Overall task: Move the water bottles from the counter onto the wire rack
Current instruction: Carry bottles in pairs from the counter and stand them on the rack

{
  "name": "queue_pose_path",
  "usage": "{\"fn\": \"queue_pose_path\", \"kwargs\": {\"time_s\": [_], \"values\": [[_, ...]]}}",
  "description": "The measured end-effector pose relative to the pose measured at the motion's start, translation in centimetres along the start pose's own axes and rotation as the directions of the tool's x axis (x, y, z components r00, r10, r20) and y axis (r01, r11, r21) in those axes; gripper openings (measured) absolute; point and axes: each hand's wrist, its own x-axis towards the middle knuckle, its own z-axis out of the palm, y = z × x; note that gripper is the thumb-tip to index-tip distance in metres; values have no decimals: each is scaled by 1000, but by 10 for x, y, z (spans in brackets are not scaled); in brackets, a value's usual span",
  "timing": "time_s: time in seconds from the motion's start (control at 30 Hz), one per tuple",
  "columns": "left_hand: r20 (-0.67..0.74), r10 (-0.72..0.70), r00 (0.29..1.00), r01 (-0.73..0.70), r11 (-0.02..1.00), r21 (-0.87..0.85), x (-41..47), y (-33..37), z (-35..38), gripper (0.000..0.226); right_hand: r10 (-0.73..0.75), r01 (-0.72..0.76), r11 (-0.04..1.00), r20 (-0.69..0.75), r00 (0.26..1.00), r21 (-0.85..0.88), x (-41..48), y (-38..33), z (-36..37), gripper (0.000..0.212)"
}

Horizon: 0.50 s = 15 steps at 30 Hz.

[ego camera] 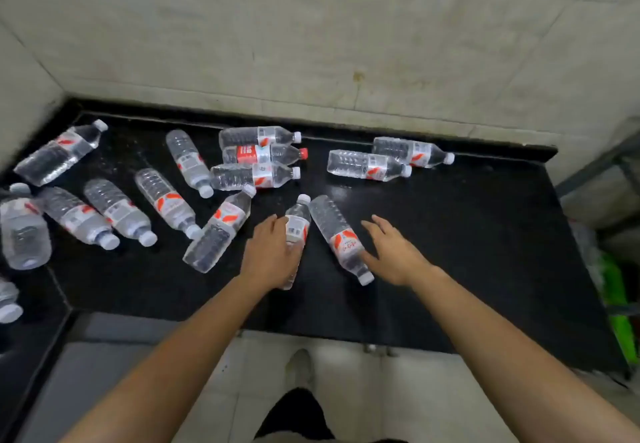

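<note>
Several clear water bottles with white caps and red-and-white labels lie scattered on the black counter [467,234]. My left hand [268,257] is wrapped around one bottle [298,222] near the middle, cap pointing away from me. My right hand [394,252] hovers open, fingers spread, just right of another lying bottle [341,238] whose cap points toward me. One bottle with a red label and red cap [265,154] lies between two others at the back. The wire rack [602,165] shows only partly at the right edge, blurred.
A tiled wall [311,44] rises behind the counter and along the left side. Something green [620,304] sits low at the right beside the counter end. A pale floor and my foot [299,366] show below the counter's front edge.
</note>
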Motion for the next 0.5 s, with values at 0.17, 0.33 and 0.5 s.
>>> {"fn": "queue_pose_path", "kwargs": {"time_s": [0.17, 0.33, 0.5], "values": [[61, -139, 988, 146, 980, -135, 46, -10, 32, 73, -44, 42, 998, 43, 998, 46, 43, -13, 24, 71], [54, -193, 980, 200, 960, -193, 41, -23, 67, 86, -341, 347, 909, 66, 938, -232, 68, -1, 39, 53], [5, -223, 975, 220, 956, -197, 43, -32, 75, 86, -495, 567, 631, 288, 820, -530, 98, 19, 31, 79]]}}
